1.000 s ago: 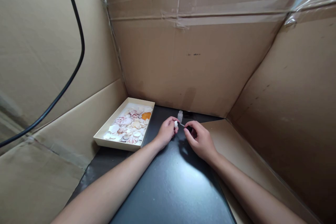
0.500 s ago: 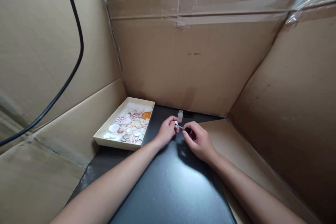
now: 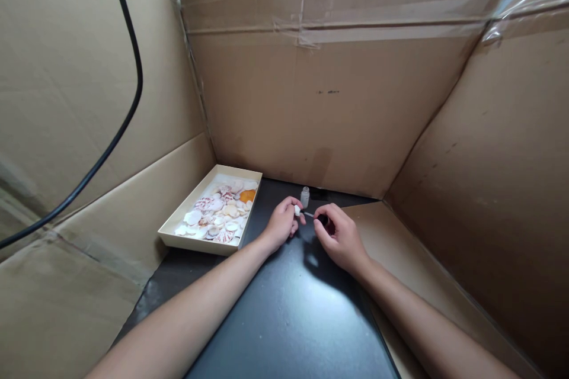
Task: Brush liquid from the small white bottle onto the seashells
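My left hand is closed on a small white shell, held between its fingertips over the dark table. My right hand pinches the dark cap of a thin bottle brush. The brush points left toward the shell, its dark tip close to it; whether they touch I cannot tell. Just behind my left fingertips stands a small clear bottle with an open neck. Left of my left hand lies a shallow cream tray of shells, mostly white, some with red streaks, one orange.
Cardboard walls enclose the dark table at the back and both sides. A cardboard flap lies along the right side. At the left hangs a black cable.
My right hand has drawn slightly to the right, so the brush tip now sits farther from my left fingers. The shell has turned a little in my left hand.
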### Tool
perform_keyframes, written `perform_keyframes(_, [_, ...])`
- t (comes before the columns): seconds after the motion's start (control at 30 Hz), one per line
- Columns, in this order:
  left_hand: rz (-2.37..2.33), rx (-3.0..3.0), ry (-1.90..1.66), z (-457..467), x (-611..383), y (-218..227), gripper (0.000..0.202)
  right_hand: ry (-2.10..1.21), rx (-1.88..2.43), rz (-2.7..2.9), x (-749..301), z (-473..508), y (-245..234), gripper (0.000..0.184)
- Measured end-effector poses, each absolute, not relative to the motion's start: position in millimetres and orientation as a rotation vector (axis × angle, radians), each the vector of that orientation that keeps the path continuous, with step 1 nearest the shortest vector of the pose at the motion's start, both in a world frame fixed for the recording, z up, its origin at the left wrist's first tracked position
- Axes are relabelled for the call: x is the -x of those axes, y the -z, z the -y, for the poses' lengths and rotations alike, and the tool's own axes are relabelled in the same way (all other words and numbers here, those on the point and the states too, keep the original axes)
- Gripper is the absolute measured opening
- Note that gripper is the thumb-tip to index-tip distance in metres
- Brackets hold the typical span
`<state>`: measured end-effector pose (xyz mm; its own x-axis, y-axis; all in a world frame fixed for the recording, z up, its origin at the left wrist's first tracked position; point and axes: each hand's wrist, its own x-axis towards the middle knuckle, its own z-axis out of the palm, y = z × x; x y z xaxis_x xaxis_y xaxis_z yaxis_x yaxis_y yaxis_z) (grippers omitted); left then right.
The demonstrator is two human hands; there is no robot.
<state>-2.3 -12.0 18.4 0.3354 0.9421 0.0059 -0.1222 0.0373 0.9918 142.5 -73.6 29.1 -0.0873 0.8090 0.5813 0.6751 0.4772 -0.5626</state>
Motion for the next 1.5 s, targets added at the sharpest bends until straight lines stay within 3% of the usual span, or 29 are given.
perform_keyframes(1.5, [-0.824,-1.196,-1.054,9.8,3.7,-15.1,0.007,-0.190,1.269,1.794,-144.0,72.2,-28.5,0.007])
